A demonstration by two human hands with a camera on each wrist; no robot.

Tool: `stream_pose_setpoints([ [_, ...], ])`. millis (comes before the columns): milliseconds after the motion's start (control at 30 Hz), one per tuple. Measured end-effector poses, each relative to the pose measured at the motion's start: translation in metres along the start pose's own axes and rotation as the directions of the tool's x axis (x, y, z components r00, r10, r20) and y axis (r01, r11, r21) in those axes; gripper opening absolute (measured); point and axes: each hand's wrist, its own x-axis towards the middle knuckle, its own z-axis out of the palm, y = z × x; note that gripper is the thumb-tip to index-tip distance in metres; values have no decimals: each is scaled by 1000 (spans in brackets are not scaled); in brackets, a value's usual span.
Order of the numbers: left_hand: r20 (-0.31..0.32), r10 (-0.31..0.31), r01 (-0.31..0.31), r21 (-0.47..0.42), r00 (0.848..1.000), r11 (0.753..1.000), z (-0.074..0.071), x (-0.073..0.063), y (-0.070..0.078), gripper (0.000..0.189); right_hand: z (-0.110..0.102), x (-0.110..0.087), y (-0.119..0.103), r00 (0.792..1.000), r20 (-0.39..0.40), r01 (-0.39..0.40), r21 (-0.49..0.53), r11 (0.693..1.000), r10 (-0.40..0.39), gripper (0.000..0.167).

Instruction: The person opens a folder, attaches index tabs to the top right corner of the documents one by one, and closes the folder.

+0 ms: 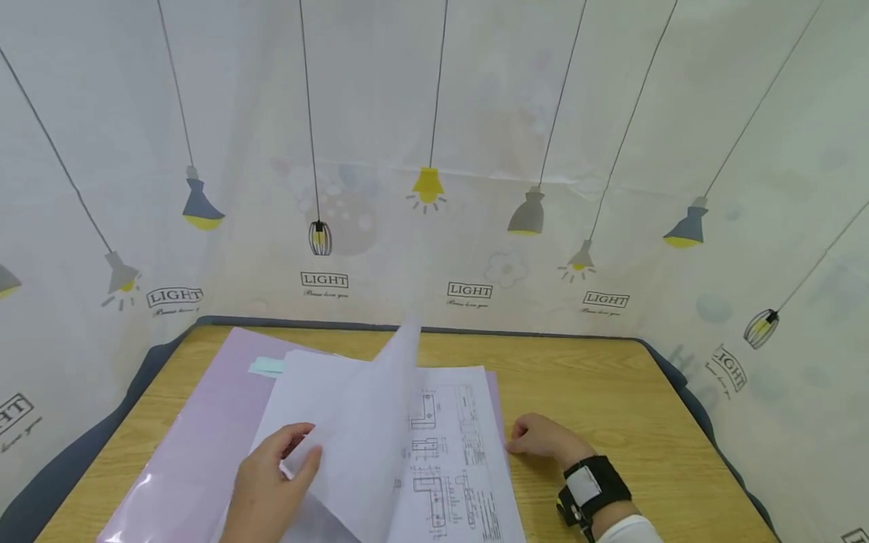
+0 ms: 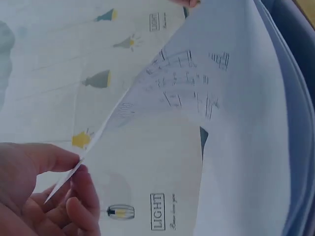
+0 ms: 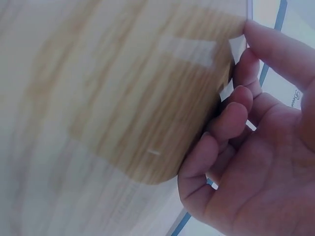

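In the head view, a stack of white sheets lies on a purple folder (image 1: 183, 437). A loose sheet (image 1: 370, 430) stands curled upward over the pile, partway turned. My left hand (image 1: 268, 483) pinches that sheet's edge between thumb and fingers, as the left wrist view shows of the sheet (image 2: 251, 147). Under it, to the right, lies a page with technical drawings (image 1: 451, 460). My right hand (image 1: 546, 440) rests on the table with fingers loosely curled. Its thumb tip is right at the folder's right edge in the right wrist view, and nothing shows in its grip.
The wood-grain table (image 1: 577, 369) has a dark border. A pale teal tab (image 1: 267, 367) sticks out from the upper left of the papers. A light cloth printed with hanging lamps (image 1: 428, 185) stands around the table. A black band (image 1: 597, 486) circles the right wrist.
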Motion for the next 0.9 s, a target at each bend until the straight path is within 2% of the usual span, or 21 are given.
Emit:
stream_pose_setpoints([
  [67, 99, -74, 66, 88, 992, 994, -12, 0, -11, 39, 0, 0, 0, 1000, -1, 0, 11, 1000, 0, 23],
  [133, 215, -139, 102, 172, 967, 980, -21, 1, -22, 52, 1, 1, 1, 1000, -2, 0, 22, 1000, 0, 23],
  [233, 319, -175, 95, 252, 931, 963, -28, 0, -41, 64, 1, 2, 1, 1000, 1, -1, 31, 1000, 1, 23],
  [333, 382, -181, 67, 293, 906, 954, -29, -2, -59, 66, 2, 2, 2, 1000, 4, -2, 30, 1000, 2, 22],
  [467, 453, -160, 6, 324, 877, 946, -28, 0, -81, 64, 2, 2, 2, 1000, 0, -5, 21, 1000, 5, 22],
  [633, 520, -192, -26, 383, 832, 923, -27, 5, -95, 62, 1, 1, 1, 1000, -1, -12, 25, 1000, 12, 22],
  [700, 528, -196, -39, 402, 826, 915, -26, 4, -97, 61, 1, 0, 0, 1000, 0, -11, 26, 1000, 11, 22],
  [867, 514, -125, -101, 390, 849, 915, -24, 1, -104, 57, 1, -1, 0, 1000, -5, -13, 21, 1000, 13, 22],
  [900, 519, -122, -106, 388, 846, 916, -23, 1, -105, 56, 2, 0, 1, 1000, -6, -12, 20, 1000, 12, 23],
])
